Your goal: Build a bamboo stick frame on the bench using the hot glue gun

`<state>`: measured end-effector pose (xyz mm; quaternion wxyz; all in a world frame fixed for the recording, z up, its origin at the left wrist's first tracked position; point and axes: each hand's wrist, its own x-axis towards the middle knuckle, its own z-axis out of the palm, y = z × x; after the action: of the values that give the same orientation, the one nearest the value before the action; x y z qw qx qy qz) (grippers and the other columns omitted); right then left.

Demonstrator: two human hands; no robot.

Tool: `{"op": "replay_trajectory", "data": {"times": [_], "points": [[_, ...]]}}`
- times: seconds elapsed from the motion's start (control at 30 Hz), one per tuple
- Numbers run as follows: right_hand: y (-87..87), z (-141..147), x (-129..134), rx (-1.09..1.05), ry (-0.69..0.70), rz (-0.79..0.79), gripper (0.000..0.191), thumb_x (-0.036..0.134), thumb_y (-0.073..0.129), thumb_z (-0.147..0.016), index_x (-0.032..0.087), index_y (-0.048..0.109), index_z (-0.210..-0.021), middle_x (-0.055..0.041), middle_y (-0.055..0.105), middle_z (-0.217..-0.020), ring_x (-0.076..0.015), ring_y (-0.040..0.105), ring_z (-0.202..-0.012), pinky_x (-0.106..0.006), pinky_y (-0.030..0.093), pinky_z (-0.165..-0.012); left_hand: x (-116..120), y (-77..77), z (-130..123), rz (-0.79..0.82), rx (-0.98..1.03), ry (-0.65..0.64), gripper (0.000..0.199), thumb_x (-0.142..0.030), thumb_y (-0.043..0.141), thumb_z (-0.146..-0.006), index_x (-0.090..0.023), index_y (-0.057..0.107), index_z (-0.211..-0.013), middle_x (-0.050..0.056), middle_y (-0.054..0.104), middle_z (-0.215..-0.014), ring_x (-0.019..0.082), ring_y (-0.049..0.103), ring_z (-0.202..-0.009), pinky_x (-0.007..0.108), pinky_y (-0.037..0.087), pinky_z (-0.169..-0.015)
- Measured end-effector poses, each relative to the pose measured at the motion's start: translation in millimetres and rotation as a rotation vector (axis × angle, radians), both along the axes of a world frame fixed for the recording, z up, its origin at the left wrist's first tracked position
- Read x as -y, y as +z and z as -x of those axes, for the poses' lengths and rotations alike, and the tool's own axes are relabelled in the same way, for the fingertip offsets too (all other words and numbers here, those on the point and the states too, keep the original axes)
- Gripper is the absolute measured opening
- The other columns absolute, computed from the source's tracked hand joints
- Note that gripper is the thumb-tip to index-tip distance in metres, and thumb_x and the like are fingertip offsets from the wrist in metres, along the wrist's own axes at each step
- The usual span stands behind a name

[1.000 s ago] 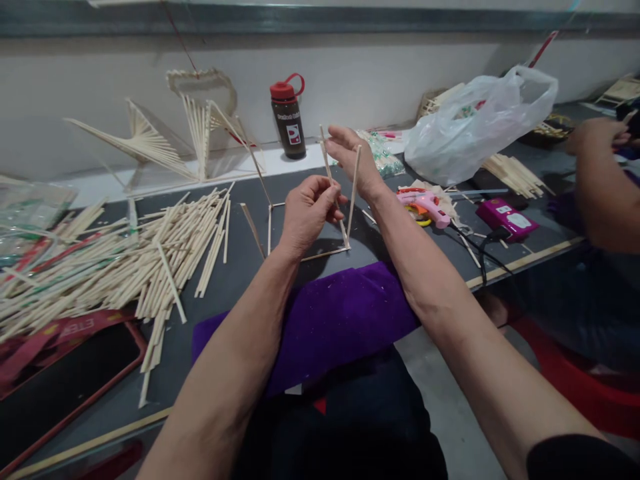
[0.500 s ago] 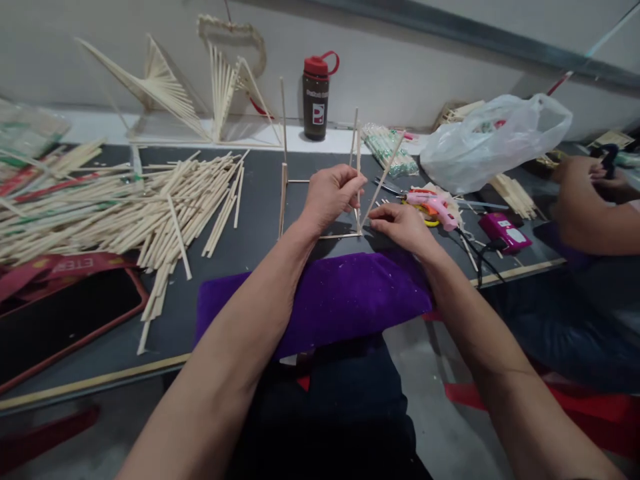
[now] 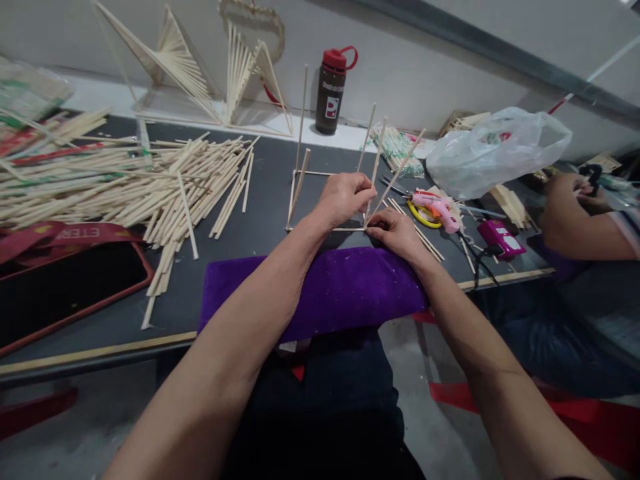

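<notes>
A stick frame stands in front of me, with a low base (image 3: 343, 230) and thin uprights at its corners. My left hand (image 3: 347, 199) pinches the near-right upright (image 3: 380, 150) between thumb and fingers. Low at that same corner, my right hand (image 3: 393, 232) has its fingertips closed around the foot of a slanting stick (image 3: 404, 164), whose top leans out to the right. Fingers hide the exact contact at the corner. On the near left, another upright (image 3: 300, 183) leans to the right.
Loose sticks (image 3: 195, 180) are piled on the left, beyond a phone (image 3: 75, 293). A purple cloth (image 3: 345, 287) lies along the near edge. To the right are a pink glue gun (image 3: 440, 203), a plastic bag (image 3: 480, 160) and a co-worker's arm (image 3: 575, 220). A bottle (image 3: 330, 93) stands behind.
The slanting stick's foot and my right fingers have come closer to the frame's corner. Both near uprights now lean more to the right. My view has shifted a little.
</notes>
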<state>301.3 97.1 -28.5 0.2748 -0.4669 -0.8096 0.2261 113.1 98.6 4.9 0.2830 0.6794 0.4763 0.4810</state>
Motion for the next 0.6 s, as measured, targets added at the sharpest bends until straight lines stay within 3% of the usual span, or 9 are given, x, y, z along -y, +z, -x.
{"op": "replay_trajectory", "data": {"times": [0.6], "points": [[3.2, 8.1, -1.9, 0.083, -0.023, 0.020, 0.007, 0.020, 0.073, -0.080, 0.020, 0.073, -0.086, 0.0009, 0.061, -0.085, -0.0126, 0.054, -0.074, -0.027, 0.038, -0.069, -0.4, 1.2, 0.9, 0.025, -0.110, -0.009, 0.015, -0.029, 0.058, -0.085, -0.019, 0.067, -0.080, -0.001, 0.068, -0.064, 0.014, 0.069, -0.063, 0.028, 0.054, -0.074]]}}
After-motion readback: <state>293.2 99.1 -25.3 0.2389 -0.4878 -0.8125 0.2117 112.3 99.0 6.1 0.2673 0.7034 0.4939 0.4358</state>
